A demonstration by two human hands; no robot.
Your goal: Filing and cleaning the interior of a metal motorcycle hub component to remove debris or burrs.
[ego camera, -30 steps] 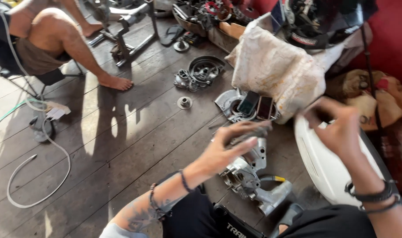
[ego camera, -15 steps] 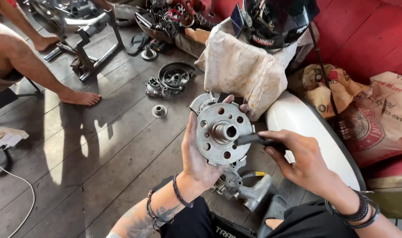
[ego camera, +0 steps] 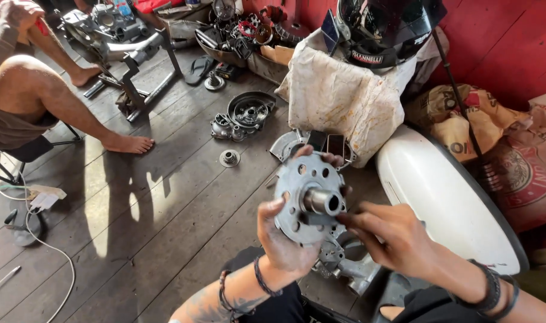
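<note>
A person sitting above a dark wooden floor (ego camera: 165, 203) holds a round grey metal disc (ego camera: 306, 197) with holes and a short central hub upright in front of them; the left hand (ego camera: 285, 239) grips its lower rim, fingers (ego camera: 312, 152) curled over the top edge. The right hand (ego camera: 389, 236) reaches in from the right, its fingers (ego camera: 354, 218) closed on a small dark part pressed against the disc just beside the hub. Beyond the disc stand a stained cloth sack (ego camera: 339, 96) and a white curved panel (ego camera: 446, 197), engine parts (ego camera: 243, 116) lie on the floor, and another person's bare leg (ego camera: 75, 113) stretches in at left.
</note>
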